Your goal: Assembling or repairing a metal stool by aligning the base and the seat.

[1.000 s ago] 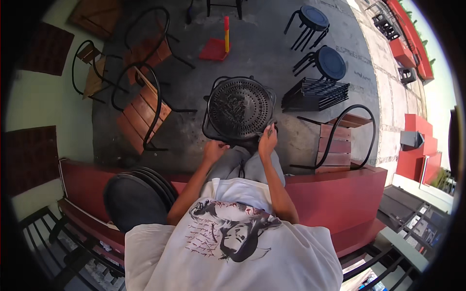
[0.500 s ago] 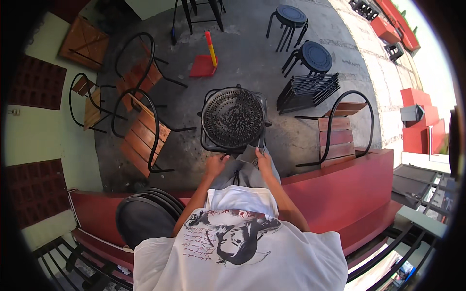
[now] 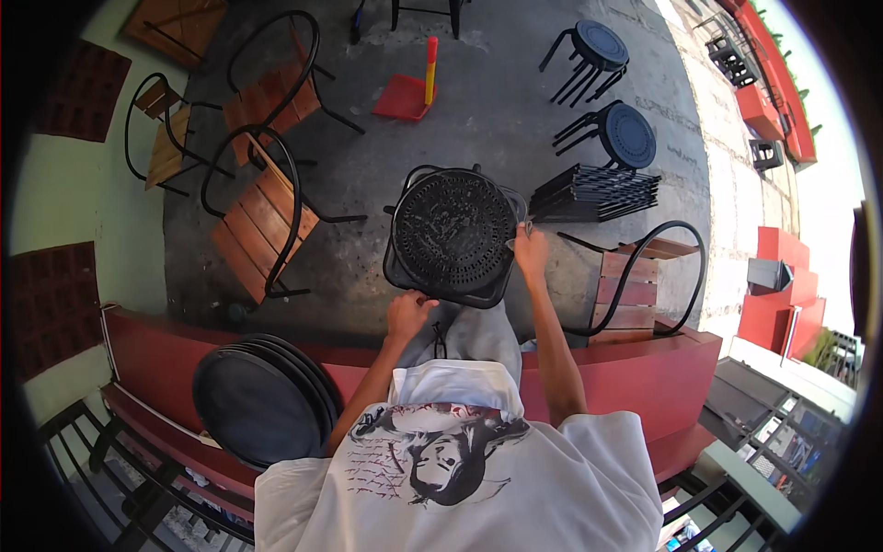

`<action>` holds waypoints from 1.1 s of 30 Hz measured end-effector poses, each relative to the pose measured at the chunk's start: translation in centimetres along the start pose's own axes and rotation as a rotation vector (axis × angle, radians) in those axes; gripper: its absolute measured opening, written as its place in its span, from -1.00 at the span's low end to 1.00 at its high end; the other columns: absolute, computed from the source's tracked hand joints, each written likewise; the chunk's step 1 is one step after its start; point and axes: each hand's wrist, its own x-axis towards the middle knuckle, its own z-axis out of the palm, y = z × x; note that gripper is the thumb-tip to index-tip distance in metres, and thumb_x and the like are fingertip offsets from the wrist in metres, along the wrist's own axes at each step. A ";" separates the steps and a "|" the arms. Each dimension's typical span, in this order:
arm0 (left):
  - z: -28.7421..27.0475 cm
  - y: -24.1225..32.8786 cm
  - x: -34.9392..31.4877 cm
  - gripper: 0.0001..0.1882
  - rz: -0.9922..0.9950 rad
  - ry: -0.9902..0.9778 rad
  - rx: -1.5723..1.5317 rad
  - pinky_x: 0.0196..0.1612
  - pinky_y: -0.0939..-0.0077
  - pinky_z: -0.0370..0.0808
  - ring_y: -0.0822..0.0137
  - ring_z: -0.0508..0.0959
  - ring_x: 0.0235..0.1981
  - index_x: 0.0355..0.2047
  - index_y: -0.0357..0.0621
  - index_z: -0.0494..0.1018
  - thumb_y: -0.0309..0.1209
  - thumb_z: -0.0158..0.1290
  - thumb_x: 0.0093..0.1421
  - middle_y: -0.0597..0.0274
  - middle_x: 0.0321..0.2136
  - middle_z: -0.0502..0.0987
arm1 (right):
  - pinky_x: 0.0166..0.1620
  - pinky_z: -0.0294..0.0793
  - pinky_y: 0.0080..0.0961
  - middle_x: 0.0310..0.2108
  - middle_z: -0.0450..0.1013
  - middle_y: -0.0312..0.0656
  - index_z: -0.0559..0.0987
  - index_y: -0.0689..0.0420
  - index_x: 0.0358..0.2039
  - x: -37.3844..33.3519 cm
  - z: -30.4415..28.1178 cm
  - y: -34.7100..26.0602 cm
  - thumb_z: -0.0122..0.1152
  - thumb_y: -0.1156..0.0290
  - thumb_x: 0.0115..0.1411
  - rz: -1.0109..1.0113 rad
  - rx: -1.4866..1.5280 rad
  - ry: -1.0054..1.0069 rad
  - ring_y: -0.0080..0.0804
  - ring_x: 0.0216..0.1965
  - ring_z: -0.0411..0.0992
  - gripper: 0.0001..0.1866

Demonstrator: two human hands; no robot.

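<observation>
Up swings the right hand (image 3: 531,253), bringing a pinched, thin grey sheet (image 3: 511,245) to the right edge of the black, round, perforated metal stool (image 3: 451,230) before the lap (image 3: 483,336)! Left hand (image 3: 410,315) curls by the stool's near-left edge, grip unclear.

Round black perforated seat (image 3: 452,230), flecked, face-up on squarish frame (image 3: 480,301); small grey piece (image 3: 511,245) by right rim.

Below us we see a dark grey floor (image 3: 506,115), scuffed and stained in places, with a red dustpan (image 3: 400,98) on it. To our left stand three slatted wooden chairs (image 3: 265,221); to our right, two round blue stools (image 3: 628,135), a black metal stack (image 3: 598,195) and another slatted chair (image 3: 627,293).
</observation>
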 end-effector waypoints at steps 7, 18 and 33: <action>0.8 -0.4 -0.6 -0.59 -0.111 0.022 -0.030 -0.14 0.01 0.43 0.02 0.65 -0.29 -0.37 -0.09 0.66 0.02 0.31 0.08 0.17 -0.37 0.66 | -0.12 0.49 0.09 -0.32 0.57 0.27 0.66 0.27 -0.22 3.2 1.8 -2.4 0.07 0.11 0.37 -0.040 -0.097 -0.073 0.34 -0.19 0.54 -0.57; 0.1 0.7 -0.8 -0.62 -0.172 -0.026 0.039 0.04 -0.01 0.28 0.13 0.62 -0.16 -0.36 0.04 0.68 0.05 0.31 0.05 0.28 -0.27 0.66 | -0.08 0.49 0.03 -0.18 0.54 0.14 0.65 0.21 -0.21 6.7 6.7 -13.0 0.05 0.19 0.39 -0.503 -0.304 -0.148 0.23 -0.10 0.52 -0.65; -0.3 0.6 -0.2 -0.58 -0.066 -0.185 -0.128 -0.16 0.07 0.55 -0.18 0.65 -0.25 -0.24 -0.25 0.63 -0.08 0.21 0.22 -0.13 -0.35 0.65 | -0.15 0.55 0.02 -0.13 0.61 -0.42 0.53 -0.12 0.10 3.9 -1.2 7.3 -0.09 -0.07 0.44 0.666 1.078 -0.240 -0.34 -0.18 0.59 -0.57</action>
